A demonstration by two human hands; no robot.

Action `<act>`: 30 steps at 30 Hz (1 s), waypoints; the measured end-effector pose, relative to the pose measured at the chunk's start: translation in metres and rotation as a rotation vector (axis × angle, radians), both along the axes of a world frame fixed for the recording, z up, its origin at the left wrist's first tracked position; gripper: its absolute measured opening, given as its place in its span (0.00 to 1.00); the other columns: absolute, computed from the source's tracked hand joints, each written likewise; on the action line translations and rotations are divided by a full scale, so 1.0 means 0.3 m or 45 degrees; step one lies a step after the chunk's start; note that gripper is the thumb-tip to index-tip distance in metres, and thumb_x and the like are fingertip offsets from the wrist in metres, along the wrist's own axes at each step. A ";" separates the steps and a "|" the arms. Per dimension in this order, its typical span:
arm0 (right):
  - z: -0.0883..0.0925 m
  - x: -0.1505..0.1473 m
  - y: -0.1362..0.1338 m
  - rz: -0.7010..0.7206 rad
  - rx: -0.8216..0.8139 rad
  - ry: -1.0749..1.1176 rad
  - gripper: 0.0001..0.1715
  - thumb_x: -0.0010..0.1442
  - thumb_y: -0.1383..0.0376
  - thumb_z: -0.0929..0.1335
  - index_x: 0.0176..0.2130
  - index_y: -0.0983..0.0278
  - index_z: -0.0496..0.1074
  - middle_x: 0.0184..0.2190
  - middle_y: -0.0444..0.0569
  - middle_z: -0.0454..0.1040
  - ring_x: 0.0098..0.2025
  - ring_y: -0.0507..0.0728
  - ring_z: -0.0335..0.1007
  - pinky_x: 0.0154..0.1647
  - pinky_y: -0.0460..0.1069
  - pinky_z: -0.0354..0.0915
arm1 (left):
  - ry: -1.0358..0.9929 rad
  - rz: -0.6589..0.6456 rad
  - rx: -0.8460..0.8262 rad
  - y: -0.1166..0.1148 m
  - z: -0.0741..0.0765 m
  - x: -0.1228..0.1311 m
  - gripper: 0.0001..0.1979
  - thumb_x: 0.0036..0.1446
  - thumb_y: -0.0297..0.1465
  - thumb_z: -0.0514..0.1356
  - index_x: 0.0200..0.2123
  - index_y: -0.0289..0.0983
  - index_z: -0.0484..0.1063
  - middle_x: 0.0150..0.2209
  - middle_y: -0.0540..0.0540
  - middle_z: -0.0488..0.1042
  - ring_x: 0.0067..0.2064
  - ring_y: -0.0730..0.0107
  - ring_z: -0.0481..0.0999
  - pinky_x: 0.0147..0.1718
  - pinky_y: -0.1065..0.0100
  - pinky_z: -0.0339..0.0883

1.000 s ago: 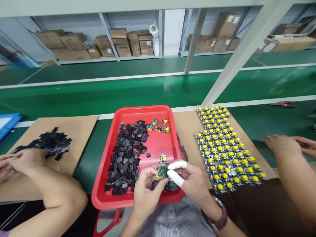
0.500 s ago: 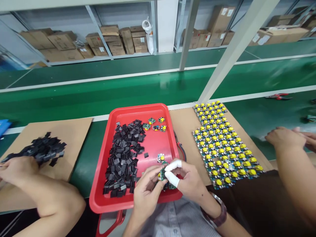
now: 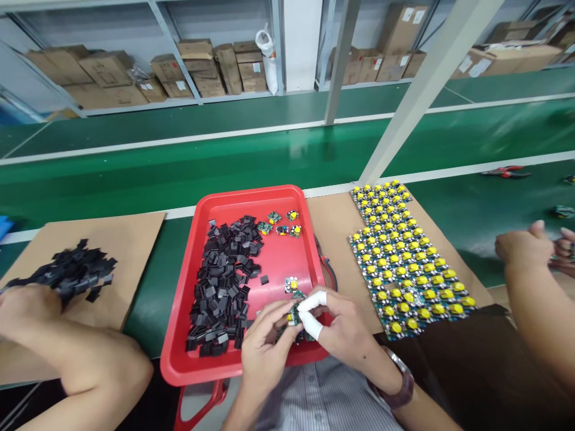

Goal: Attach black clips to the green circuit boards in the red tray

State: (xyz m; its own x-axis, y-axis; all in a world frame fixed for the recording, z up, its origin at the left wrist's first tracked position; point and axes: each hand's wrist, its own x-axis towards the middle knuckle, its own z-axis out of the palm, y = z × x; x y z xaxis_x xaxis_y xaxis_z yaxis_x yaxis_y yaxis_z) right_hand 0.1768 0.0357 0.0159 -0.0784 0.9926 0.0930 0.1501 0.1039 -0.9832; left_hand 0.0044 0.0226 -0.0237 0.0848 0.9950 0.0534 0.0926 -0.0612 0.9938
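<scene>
Two hands [image 3: 266, 344] meet over the near end of a red tray [image 3: 285, 257], pinching one small circuit board [image 3: 294, 313].
The forearms rise from below and angle inward, fingers bent; the left hand grips the board between thumb and fingers, while the right hand [image 3: 345, 326], its thumb and forefinger in white covers [image 3: 311, 324], nips its right side. The board sits between both sets of fingertips, partly hidden by them; a loose board [image 3: 291, 284] lies just beyond, black pieces [image 3: 222, 281] left of the left hand, yellow-topped boards [image 3: 408, 269] right of the right hand.
</scene>
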 end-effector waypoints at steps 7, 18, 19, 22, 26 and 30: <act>-0.006 0.005 0.012 0.031 -0.076 0.027 0.09 0.56 0.74 0.69 0.32 0.61 0.76 0.31 0.45 0.75 0.31 0.53 0.72 0.33 0.46 0.71 | 0.183 0.038 0.137 0.004 0.019 0.002 0.15 0.59 0.28 0.69 0.49 0.45 0.83 0.45 0.43 0.82 0.43 0.62 0.83 0.44 0.64 0.81; -0.026 -0.009 0.026 0.004 -0.241 0.212 0.06 0.54 0.72 0.70 0.30 0.62 0.77 0.30 0.45 0.76 0.29 0.52 0.74 0.31 0.46 0.72 | 0.245 0.074 0.244 0.005 0.018 0.011 0.18 0.58 0.24 0.69 0.51 0.47 0.82 0.45 0.46 0.83 0.43 0.65 0.83 0.45 0.67 0.79; -0.031 -0.013 0.023 -0.010 -0.224 0.194 0.06 0.54 0.72 0.70 0.30 0.62 0.77 0.29 0.44 0.75 0.29 0.52 0.74 0.32 0.46 0.72 | 0.259 0.083 0.267 0.004 0.021 0.011 0.19 0.58 0.24 0.68 0.50 0.47 0.82 0.45 0.47 0.83 0.43 0.66 0.83 0.46 0.67 0.79; -0.043 -0.021 0.014 -0.051 -0.218 0.164 0.06 0.54 0.72 0.70 0.30 0.62 0.78 0.29 0.45 0.76 0.30 0.53 0.75 0.32 0.46 0.73 | 0.271 0.098 0.302 0.000 0.026 0.011 0.18 0.58 0.24 0.68 0.50 0.47 0.82 0.45 0.46 0.83 0.44 0.64 0.84 0.48 0.65 0.79; -0.053 -0.024 0.007 -0.038 -0.354 0.252 0.06 0.55 0.70 0.71 0.35 0.62 0.79 0.30 0.46 0.80 0.29 0.54 0.78 0.31 0.47 0.75 | 0.179 0.111 0.157 -0.007 0.017 0.010 0.15 0.58 0.27 0.69 0.49 0.44 0.83 0.44 0.44 0.83 0.43 0.61 0.84 0.44 0.63 0.80; -0.054 -0.025 -0.003 -0.076 -0.232 0.074 0.13 0.58 0.70 0.70 0.44 0.61 0.80 0.30 0.45 0.80 0.31 0.54 0.78 0.34 0.47 0.76 | 0.186 0.116 0.144 -0.008 0.008 0.009 0.15 0.58 0.28 0.69 0.49 0.44 0.82 0.44 0.44 0.82 0.43 0.63 0.83 0.44 0.64 0.80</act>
